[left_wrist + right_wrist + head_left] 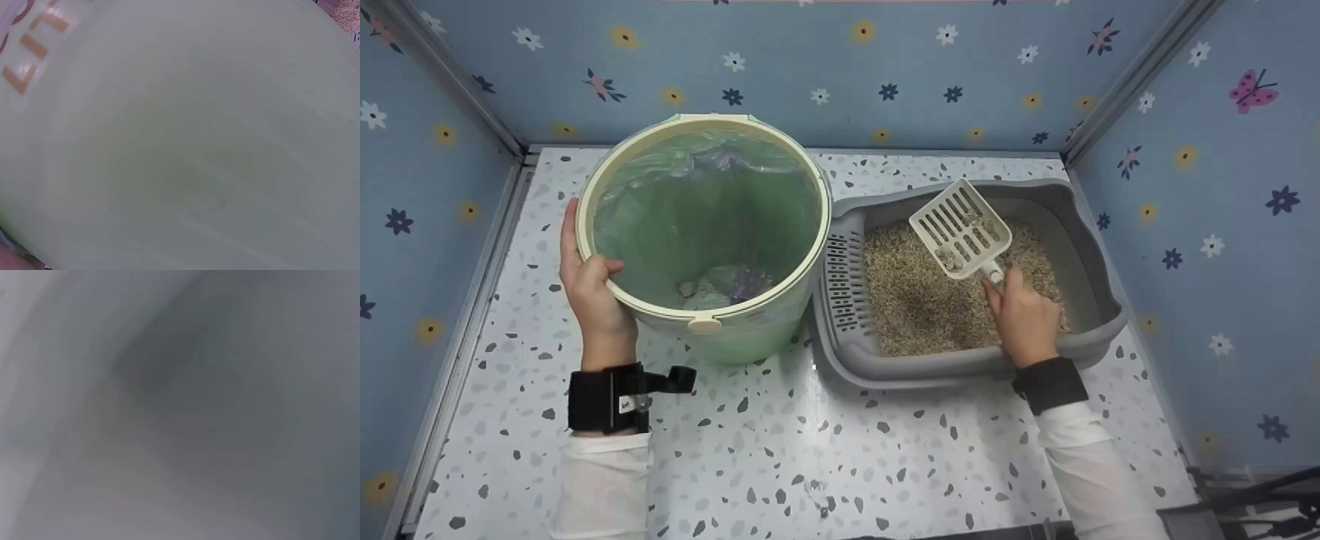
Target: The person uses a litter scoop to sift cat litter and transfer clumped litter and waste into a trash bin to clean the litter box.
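In the head view, my left hand (596, 289) holds the rim of a green trash bin (750, 337) at its left side, thumb over the cream edge and fingers along the outside. The bin tilts toward me, lined with a clear bag (682, 180). My right hand (1026, 319) grips the handle of a white slotted litter scoop (960, 229), which has some clumps in it. The scoop is above a grey litter box (900, 367) filled with tan litter (930, 307). The bin's wall (191, 146) fills the left wrist view; the right wrist view is a grey blur.
Some waste (735, 285) lies at the bottom of the bag. The bin stands close against the litter box's left side on a speckled white table (810, 450). Blue flowered panels (840, 75) enclose the back and both sides.
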A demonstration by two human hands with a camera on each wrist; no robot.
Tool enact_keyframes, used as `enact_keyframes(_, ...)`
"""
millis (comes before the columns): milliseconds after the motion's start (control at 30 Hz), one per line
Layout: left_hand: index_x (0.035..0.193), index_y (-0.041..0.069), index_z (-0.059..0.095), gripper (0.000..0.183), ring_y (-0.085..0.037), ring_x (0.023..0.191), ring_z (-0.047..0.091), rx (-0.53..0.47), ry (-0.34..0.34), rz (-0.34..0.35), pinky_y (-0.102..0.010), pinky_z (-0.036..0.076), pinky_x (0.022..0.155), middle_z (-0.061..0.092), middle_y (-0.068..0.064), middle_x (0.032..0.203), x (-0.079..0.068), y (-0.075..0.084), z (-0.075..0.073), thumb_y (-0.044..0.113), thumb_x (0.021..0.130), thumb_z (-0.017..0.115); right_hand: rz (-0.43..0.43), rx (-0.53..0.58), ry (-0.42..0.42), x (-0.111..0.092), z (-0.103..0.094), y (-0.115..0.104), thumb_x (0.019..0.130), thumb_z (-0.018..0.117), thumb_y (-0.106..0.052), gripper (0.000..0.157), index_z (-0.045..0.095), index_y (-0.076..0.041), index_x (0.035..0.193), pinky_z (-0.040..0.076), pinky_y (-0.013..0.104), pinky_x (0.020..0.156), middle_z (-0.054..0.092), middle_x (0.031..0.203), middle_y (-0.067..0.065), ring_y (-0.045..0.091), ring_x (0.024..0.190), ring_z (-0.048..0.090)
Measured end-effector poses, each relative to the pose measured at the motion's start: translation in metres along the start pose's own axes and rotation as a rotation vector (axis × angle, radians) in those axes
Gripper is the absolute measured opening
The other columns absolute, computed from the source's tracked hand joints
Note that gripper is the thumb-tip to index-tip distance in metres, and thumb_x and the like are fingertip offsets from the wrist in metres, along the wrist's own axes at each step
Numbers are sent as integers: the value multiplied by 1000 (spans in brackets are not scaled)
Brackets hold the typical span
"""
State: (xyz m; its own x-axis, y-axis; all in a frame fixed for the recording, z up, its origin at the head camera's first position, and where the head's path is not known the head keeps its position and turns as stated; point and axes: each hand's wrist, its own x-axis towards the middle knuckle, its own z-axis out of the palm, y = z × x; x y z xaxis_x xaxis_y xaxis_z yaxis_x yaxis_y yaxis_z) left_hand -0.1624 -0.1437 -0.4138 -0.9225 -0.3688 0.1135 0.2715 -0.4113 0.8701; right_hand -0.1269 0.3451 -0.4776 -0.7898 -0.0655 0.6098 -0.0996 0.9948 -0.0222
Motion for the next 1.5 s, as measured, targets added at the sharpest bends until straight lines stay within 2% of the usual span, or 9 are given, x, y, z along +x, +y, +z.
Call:
enact_keyframes(267, 148, 18, 31, 85, -19, 136, 35, -9, 3, -4, -43, 31, 104, 30, 2, 152, 0, 0, 0, -12, 70, 21, 54, 38, -80, 2, -2, 1, 92, 58, -34, 36, 52, 0, 90, 32, 41, 36, 50, 49, 12, 29, 37, 46)
enact_keyframes(433, 147, 17, 33, 84, -19, 136, 35, -15, 9, -8, -42, 31, 105, 31, 1, 152, 0, 0, 1, -12, 70, 22, 146, 84, -186, 8, -8, 6, 94, 55, -37, 39, 53, 2, 88, 38, 49, 41, 54, 54, 18, 37, 45, 53)
enact_keyframes(567, 147, 16, 33, 84, -19, 136, 35, -25, 11, -11, -41, 30, 106, 30, 1, 152, 0, 0, 1, -12, 69, 22, 264, 143, -321, 18, -19, 10, 95, 51, -43, 46, 53, 2, 86, 41, 54, 50, 55, 60, 20, 42, 56, 58)
enact_keyframes(700, 148, 16, 32, 84, -19, 136, 34, -19, 9, -12, -41, 30, 106, 30, 1, 152, 0, 1, 1, -12, 69, 22, 343, 274, -478, 28, -31, 13, 96, 47, -46, 46, 53, -1, 85, 40, 47, 54, 50, 64, 12, 33, 58, 53)
enact_keyframes(867, 148, 18, 32, 84, -19, 136, 34, -22, 3, -20, -42, 30, 106, 29, 2, 152, 0, 1, 2, -12, 70, 21, 359, 454, -646, 38, -44, 17, 97, 45, -44, 44, 52, -4, 80, 31, 32, 50, 40, 62, 1, 16, 51, 37)
enact_keyframes(1000, 147, 17, 32, 84, -18, 136, 34, -33, -4, -12, -42, 29, 107, 29, 2, 152, 0, 0, 1, -12, 69, 20, 372, 491, -739, 44, -54, 18, 97, 42, -48, 48, 55, -5, 78, 30, 30, 48, 38, 60, -1, 14, 50, 34)
enact_keyframes(1133, 148, 17, 32, 84, -19, 136, 35, -42, -6, -12, -43, 29, 107, 29, 2, 152, 0, 0, 1, -12, 69, 20, 368, 465, -772, 48, -61, 18, 97, 41, -48, 49, 55, -5, 77, 32, 31, 50, 40, 60, 0, 16, 51, 37)
enact_keyframes(1333, 148, 15, 31, 85, -20, 136, 35, -67, -10, -9, -43, 29, 109, 30, 0, 152, 0, 1, 0, -13, 69, 20, 344, 450, -771, 52, -70, 17, 97, 43, -45, 45, 51, -7, 74, 33, 30, 48, 40, 60, -1, 14, 50, 38)
enact_keyframes(1500, 148, 15, 31, 84, -20, 136, 35, -56, -11, -6, -43, 29, 109, 30, 1, 152, 0, 1, 1, -13, 69, 21, 300, 419, -751, 57, -78, 14, 98, 44, -43, 46, 59, -1, 85, 33, 30, 48, 40, 61, 0, 14, 50, 37)
